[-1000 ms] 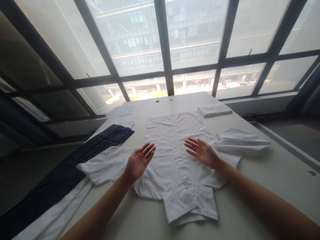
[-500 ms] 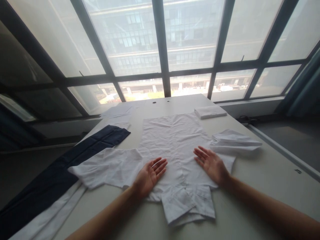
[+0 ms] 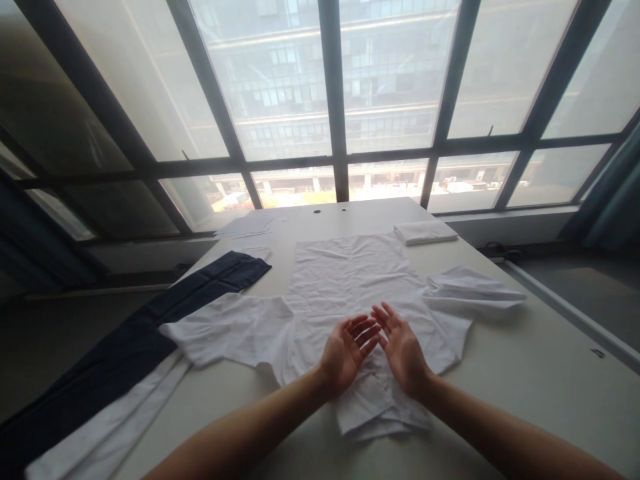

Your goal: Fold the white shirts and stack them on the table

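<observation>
A white shirt (image 3: 350,273) lies spread on the table, its collar end toward me and its sleeves out to both sides. Over its near part my left hand (image 3: 346,353) is held palm up, fingers apart and slightly curled, with nothing in it. Close beside it, my right hand (image 3: 403,350) is also palm up and holds nothing. The fingertips of the two hands almost meet above the shirt front. Whether the backs of the hands touch the cloth, I cannot tell. Both hands hide part of the shirt near the collar.
Dark navy cloth (image 3: 145,327) runs along the table's left side, with a white cloth strip (image 3: 107,423) beside it. A folded white cloth (image 3: 425,232) lies at the back right. Papers (image 3: 245,225) rest at the back left of the white table (image 3: 500,387). Tall windows stand beyond.
Both hands have moved inward from the shirt's two sides until their fingertips nearly meet. The shirt's near sides look drawn in a little. The view has shifted slightly.
</observation>
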`<state>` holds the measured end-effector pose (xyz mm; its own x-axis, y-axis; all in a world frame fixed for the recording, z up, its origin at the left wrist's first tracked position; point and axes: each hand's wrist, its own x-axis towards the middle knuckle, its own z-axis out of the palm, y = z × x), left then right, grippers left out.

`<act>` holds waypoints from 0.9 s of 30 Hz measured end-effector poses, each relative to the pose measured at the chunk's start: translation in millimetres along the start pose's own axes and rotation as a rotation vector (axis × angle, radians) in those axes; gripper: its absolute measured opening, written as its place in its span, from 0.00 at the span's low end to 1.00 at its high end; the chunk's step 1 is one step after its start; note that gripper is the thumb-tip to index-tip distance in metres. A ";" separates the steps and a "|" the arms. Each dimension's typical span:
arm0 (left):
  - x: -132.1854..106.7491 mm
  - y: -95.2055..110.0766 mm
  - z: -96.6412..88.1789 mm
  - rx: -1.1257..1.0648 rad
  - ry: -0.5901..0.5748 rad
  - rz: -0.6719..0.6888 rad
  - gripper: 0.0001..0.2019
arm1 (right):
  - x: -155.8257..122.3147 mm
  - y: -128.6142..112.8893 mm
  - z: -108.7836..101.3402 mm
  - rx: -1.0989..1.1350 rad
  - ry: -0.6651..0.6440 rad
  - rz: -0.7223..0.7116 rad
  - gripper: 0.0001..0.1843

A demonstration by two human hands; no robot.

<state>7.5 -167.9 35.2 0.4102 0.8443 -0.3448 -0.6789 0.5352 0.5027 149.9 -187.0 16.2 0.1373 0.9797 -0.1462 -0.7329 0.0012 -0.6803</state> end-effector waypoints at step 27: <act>143.8 83.2 13.4 -0.019 -0.036 0.063 0.26 | 144.6 -2.1 25.7 0.005 0.155 0.103 0.19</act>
<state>18.2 -1.6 38.1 0.3877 0.8771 -0.2835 -0.7157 0.4803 0.5070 154.1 -40.2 14.9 0.1623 0.9321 -0.3238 -0.7516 -0.0959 -0.6526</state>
